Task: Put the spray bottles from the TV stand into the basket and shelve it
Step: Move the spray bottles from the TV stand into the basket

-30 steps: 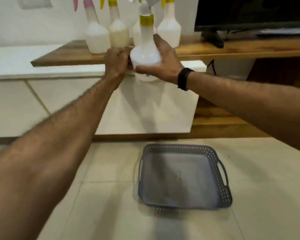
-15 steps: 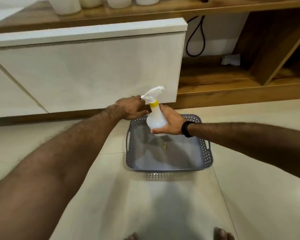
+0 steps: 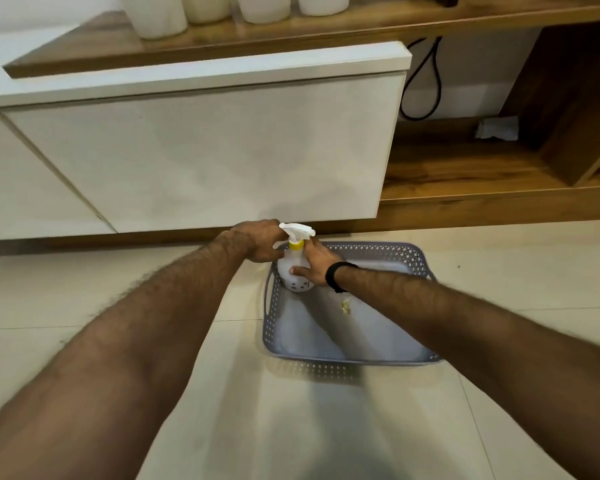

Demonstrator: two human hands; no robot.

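A white spray bottle (image 3: 291, 271) with a yellow collar and white trigger head stands upright in the far left corner of the grey perforated basket (image 3: 413, 258) on the floor. My right hand (image 3: 312, 263) wraps the bottle's body from the right. My left hand (image 3: 260, 240) touches the bottle at its neck and left side. Several other white bottles (image 3: 160, 15) stand on the wooden TV stand top (image 3: 361, 22), with only their bases in view.
A white drawer front (image 3: 205, 150) of the stand rises just behind the basket. To the right is an open wooden shelf (image 3: 465, 168) with a black cable (image 3: 426, 84) and a crumpled white paper (image 3: 497, 128). A small yellowish scrap (image 3: 345, 306) lies inside the basket. Pale floor tiles surround it.
Both hands carried the bottle down from the TV stand top into the basket's far left corner. My view tilted down toward the floor.
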